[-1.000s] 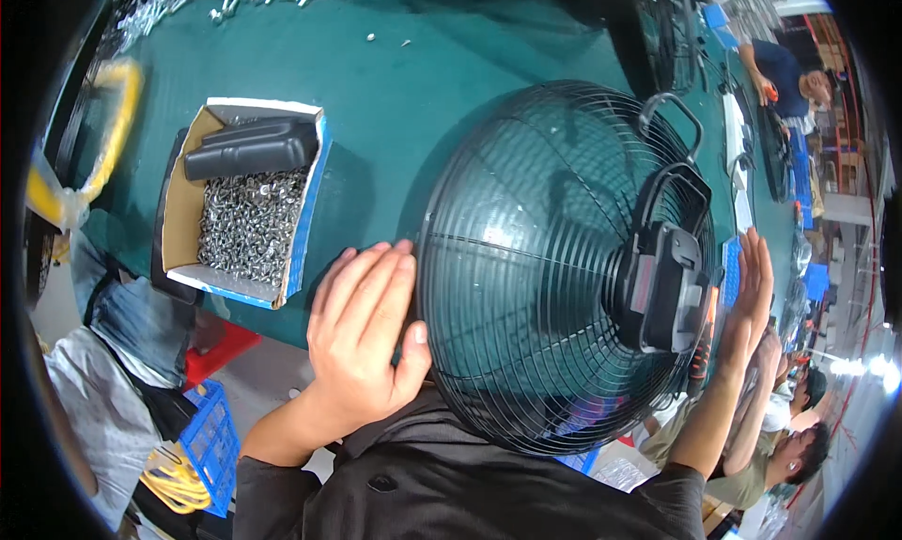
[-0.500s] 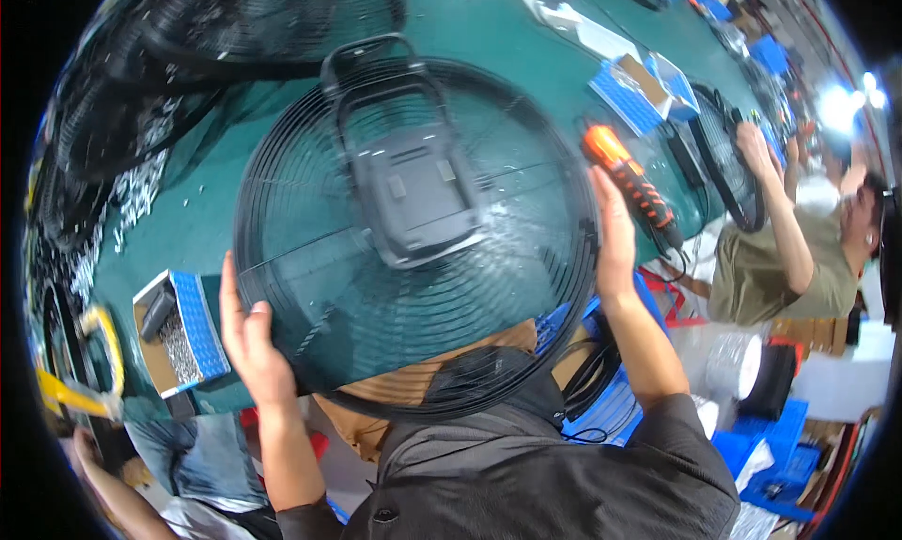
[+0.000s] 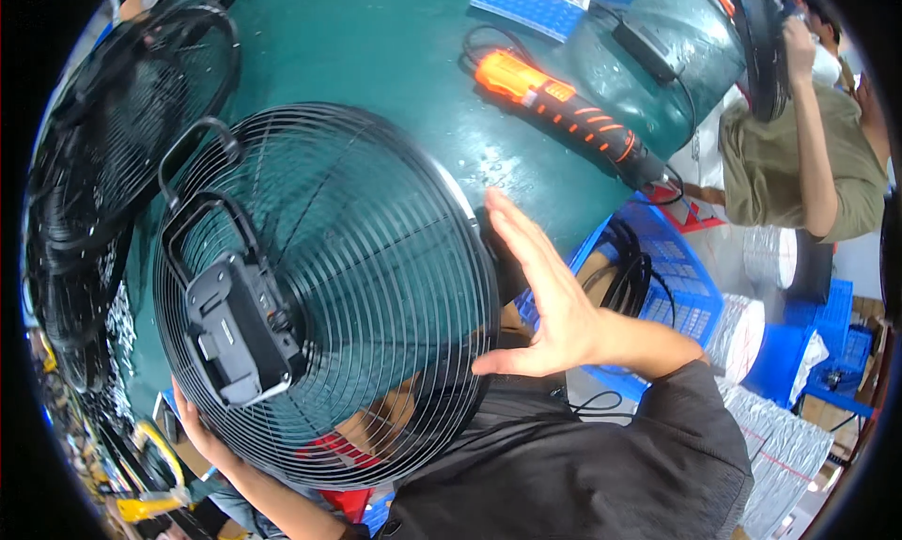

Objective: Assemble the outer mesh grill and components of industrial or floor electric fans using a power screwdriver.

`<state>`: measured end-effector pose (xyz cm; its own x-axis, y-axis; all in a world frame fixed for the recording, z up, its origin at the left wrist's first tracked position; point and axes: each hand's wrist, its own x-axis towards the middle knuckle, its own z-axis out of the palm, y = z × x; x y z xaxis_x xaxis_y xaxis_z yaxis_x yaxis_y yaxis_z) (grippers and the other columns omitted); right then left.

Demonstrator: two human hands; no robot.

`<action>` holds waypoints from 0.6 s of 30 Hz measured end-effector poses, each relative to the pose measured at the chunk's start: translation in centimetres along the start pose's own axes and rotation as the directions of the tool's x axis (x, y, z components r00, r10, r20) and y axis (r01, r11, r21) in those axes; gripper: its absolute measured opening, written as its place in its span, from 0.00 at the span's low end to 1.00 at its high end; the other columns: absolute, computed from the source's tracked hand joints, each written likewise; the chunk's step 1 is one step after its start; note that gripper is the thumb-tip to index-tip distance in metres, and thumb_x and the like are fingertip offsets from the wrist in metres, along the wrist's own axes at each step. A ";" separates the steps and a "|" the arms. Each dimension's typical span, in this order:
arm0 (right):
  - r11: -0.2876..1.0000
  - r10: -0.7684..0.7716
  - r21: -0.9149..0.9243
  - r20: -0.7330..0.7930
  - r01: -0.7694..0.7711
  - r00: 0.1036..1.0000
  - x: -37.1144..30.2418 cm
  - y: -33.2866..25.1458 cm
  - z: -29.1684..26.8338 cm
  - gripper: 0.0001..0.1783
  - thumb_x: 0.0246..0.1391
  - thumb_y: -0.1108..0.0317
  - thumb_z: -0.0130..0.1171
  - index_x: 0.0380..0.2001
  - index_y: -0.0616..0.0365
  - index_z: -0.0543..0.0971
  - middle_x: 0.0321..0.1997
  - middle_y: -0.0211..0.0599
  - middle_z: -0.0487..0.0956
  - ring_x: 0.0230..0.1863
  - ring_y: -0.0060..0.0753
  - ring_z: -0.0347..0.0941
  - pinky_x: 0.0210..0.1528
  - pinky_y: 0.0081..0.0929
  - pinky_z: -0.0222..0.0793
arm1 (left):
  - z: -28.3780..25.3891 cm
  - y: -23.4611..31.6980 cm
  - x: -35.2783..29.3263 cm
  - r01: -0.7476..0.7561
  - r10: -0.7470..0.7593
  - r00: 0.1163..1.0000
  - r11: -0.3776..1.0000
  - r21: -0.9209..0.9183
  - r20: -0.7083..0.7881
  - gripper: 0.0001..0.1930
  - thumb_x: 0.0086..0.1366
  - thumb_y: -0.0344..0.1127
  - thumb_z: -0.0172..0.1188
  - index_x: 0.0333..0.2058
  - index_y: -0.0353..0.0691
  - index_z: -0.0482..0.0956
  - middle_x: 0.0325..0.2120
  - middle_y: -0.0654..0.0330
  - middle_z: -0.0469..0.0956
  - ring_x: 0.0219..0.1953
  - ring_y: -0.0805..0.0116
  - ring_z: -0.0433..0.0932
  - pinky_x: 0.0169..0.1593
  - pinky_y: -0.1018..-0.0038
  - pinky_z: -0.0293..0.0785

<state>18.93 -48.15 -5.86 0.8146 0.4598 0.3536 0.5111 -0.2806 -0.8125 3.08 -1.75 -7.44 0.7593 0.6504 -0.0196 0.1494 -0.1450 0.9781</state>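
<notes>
A round black fan guard (image 3: 404, 258) of fine concentric wires stands tilted in front of me. At its left side sits a black plastic housing with a handle frame (image 3: 240, 328). My left hand (image 3: 202, 437) grips the guard's lower left rim, its fingers partly hidden. At the opposite edge is my right hand (image 3: 550, 305), thumb and fingers stretched wide apart, with the thumb tip close to the rim; whether it touches I cannot tell. An orange and black electric screwdriver (image 3: 564, 103) lies on the green table beyond my right hand.
More black wire guards (image 3: 178, 98) are piled on the left. A blue box (image 3: 531, 4) and a black power adapter (image 3: 648, 51) are at the back. On my right stand a blue crate (image 3: 681, 300) with black cables and a co-worker in an olive shirt (image 3: 775, 155).
The guard has swung left and turned, bringing its housing to the left side. My right hand has come off the rim and spread; my left hand has moved down and left with the guard.
</notes>
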 end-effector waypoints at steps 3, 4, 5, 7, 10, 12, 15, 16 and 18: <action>0.995 -0.075 -0.058 0.178 0.086 0.981 0.6 1.2 -1.9 0.64 0.31 0.41 0.75 0.64 0.70 0.55 0.69 0.65 0.52 0.68 0.63 0.54 0.65 0.50 0.54 | 0.8 1.1 -2.6 -0.007 0.024 0.995 0.987 0.163 -0.100 0.31 0.69 0.44 0.42 0.64 0.28 0.57 0.62 0.50 0.62 0.64 0.60 0.60 0.68 0.66 0.49; 0.996 -0.059 -0.056 0.167 0.069 0.984 0.3 1.5 -1.9 0.64 0.31 0.41 0.75 0.64 0.70 0.55 0.69 0.65 0.52 0.68 0.63 0.54 0.65 0.50 0.54 | 0.2 0.7 -2.9 -0.029 0.049 0.995 0.976 0.216 -0.086 0.30 0.70 0.44 0.42 0.64 0.28 0.57 0.62 0.51 0.61 0.64 0.61 0.60 0.67 0.67 0.49; 0.995 -0.080 -0.045 0.183 0.090 0.980 0.1 1.7 -1.8 0.64 0.31 0.40 0.74 0.64 0.69 0.56 0.69 0.65 0.53 0.67 0.63 0.55 0.64 0.51 0.55 | -0.3 0.2 -2.8 -0.008 0.025 0.994 0.988 0.154 -0.109 0.30 0.70 0.44 0.42 0.64 0.29 0.57 0.62 0.51 0.60 0.64 0.61 0.60 0.67 0.68 0.49; 0.990 -0.124 -0.053 0.160 0.134 0.979 -0.4 2.3 -1.1 0.64 0.31 0.35 0.70 0.64 0.67 0.56 0.69 0.63 0.54 0.66 0.63 0.56 0.63 0.51 0.58 | -0.8 0.3 -2.5 -0.007 0.024 0.993 0.989 0.148 -0.113 0.30 0.70 0.44 0.41 0.64 0.29 0.57 0.62 0.51 0.60 0.64 0.62 0.60 0.67 0.69 0.51; 0.993 -0.117 -0.021 0.086 0.119 0.989 -0.8 2.7 -0.6 0.66 0.30 0.33 0.69 0.65 0.67 0.55 0.68 0.63 0.54 0.66 0.63 0.56 0.63 0.51 0.57 | -2.8 -1.1 -2.1 -0.009 0.014 0.999 0.994 0.105 -0.050 0.31 0.69 0.43 0.37 0.65 0.28 0.54 0.66 0.51 0.55 0.68 0.60 0.50 0.70 0.64 0.39; 0.991 -0.121 -0.045 0.100 0.126 0.988 -0.9 2.8 -0.8 0.66 0.30 0.31 0.66 0.63 0.71 0.57 0.68 0.63 0.54 0.67 0.61 0.56 0.63 0.52 0.57 | -8.0 -4.3 -1.4 -0.018 0.017 0.994 1.000 -0.006 -0.103 0.29 0.71 0.43 0.36 0.64 0.28 0.55 0.65 0.51 0.56 0.67 0.58 0.53 0.70 0.63 0.41; 0.983 -0.122 -0.110 0.203 0.146 0.972 -1.1 3.1 -0.9 0.64 0.30 0.29 0.61 0.57 0.79 0.62 0.69 0.62 0.54 0.68 0.56 0.56 0.63 0.52 0.57 | -7.4 -4.3 -1.3 -0.015 0.017 0.995 1.000 0.022 -0.102 0.29 0.71 0.43 0.37 0.63 0.28 0.57 0.64 0.51 0.57 0.66 0.59 0.55 0.69 0.63 0.43; 0.984 -0.118 -0.108 0.194 0.140 0.974 -1.3 3.3 -0.8 0.64 0.30 0.29 0.61 0.57 0.79 0.62 0.69 0.62 0.54 0.68 0.56 0.56 0.63 0.52 0.57 | -6.8 -4.2 -1.9 -0.015 0.019 0.994 0.999 0.033 -0.107 0.28 0.71 0.43 0.37 0.62 0.28 0.57 0.63 0.51 0.58 0.65 0.59 0.55 0.68 0.64 0.44; 0.987 -0.146 -0.051 0.128 0.154 0.981 -1.7 3.5 -0.3 0.64 0.27 0.31 0.62 0.57 0.79 0.63 0.69 0.62 0.56 0.68 0.56 0.57 0.63 0.51 0.57 | -5.1 -3.8 -2.5 -0.017 0.024 0.993 0.998 0.055 -0.118 0.27 0.71 0.43 0.37 0.61 0.28 0.59 0.62 0.51 0.60 0.64 0.60 0.57 0.67 0.64 0.46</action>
<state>19.48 -50.18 -9.17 0.6890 0.6001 0.4063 0.6437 -0.2492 -0.7236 -2.65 1.00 -10.09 0.6824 0.7305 0.0281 0.1712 -0.1970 0.9653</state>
